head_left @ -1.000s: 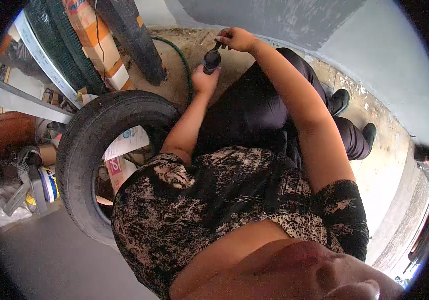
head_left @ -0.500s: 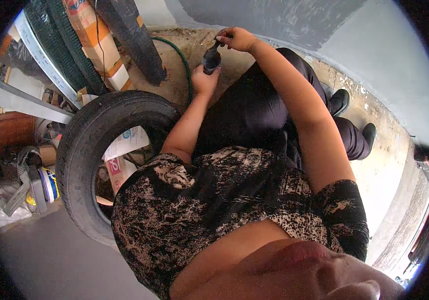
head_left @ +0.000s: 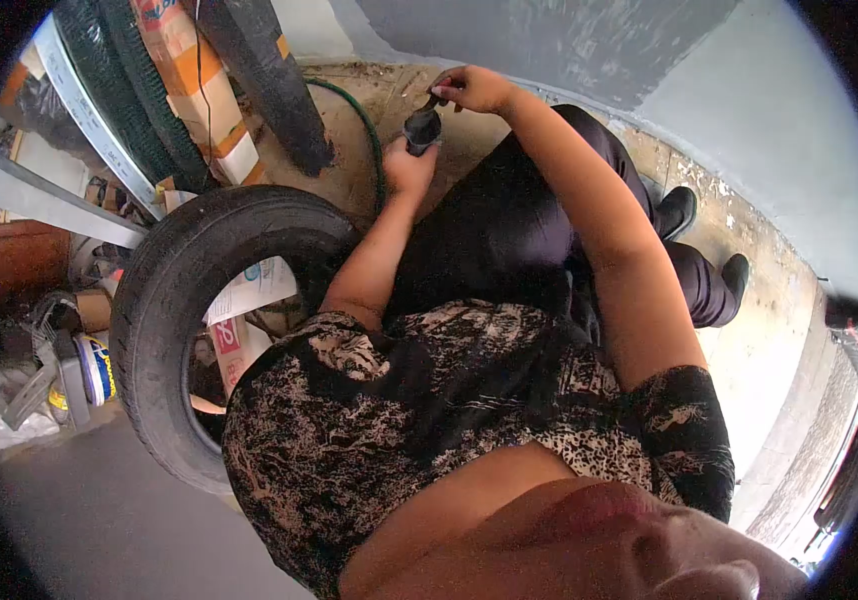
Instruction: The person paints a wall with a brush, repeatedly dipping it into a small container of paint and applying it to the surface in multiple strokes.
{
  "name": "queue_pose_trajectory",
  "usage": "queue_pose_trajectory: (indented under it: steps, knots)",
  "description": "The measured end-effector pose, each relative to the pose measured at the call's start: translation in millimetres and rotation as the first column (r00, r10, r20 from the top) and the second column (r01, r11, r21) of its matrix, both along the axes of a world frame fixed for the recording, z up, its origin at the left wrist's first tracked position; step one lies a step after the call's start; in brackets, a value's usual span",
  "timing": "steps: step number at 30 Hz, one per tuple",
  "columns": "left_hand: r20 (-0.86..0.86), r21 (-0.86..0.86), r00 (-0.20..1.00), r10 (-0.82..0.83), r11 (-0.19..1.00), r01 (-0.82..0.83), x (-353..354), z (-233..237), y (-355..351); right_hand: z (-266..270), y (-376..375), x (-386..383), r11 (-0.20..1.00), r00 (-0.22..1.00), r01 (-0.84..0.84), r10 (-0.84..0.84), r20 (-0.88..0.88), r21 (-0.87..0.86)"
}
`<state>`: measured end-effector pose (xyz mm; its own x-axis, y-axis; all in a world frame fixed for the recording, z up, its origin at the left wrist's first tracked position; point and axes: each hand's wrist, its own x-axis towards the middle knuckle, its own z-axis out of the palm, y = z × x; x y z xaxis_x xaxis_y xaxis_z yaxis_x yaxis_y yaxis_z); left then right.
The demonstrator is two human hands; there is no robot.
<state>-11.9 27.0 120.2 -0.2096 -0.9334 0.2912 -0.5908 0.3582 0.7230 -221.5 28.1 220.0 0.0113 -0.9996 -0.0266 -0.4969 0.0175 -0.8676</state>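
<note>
In front of me my left hand (head_left: 410, 170) is wrapped round a small dark cup (head_left: 422, 130), its open top facing up toward me. My right hand (head_left: 469, 90) is just beyond and to the right, with its fingers pinched on the handle of a dark spoon (head_left: 431, 106). The spoon's lower end overlaps the cup's rim in this view. What is inside the cup is too dark to make out. Both hands are out past my dark trousers (head_left: 489, 220), over the concrete floor.
A large tyre (head_left: 154, 300) stands by my left arm, with cardboard showing through it. Long wrapped rolls and a taped carton (head_left: 194, 100) lean at upper left. A green hose (head_left: 367, 125) runs along the floor. A grey wall (head_left: 549, 40) rises ahead.
My right hand has shifted slightly down, and the spoon now sits at a different angle over the cup. My left hand still holds the cup in nearly the same place.
</note>
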Motion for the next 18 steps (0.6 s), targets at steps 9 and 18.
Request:
queue_pose_trajectory:
  steps: [9, 18]
  knots:
    - [-0.048, 0.117, 0.999, -0.012, 0.993, 0.017, 0.1, 9.9, -0.4, 5.4, -4.6, -2.7, 0.997, 0.999, 0.043, -0.044, 0.015, 0.063]
    - [-0.174, 0.161, 0.983, 0.056, 0.987, -0.028, -6.9, -15.9, -3.2, 16.8, -7.3, -4.6, 0.983, 0.92, 0.181, -0.159, 0.359, -0.027]
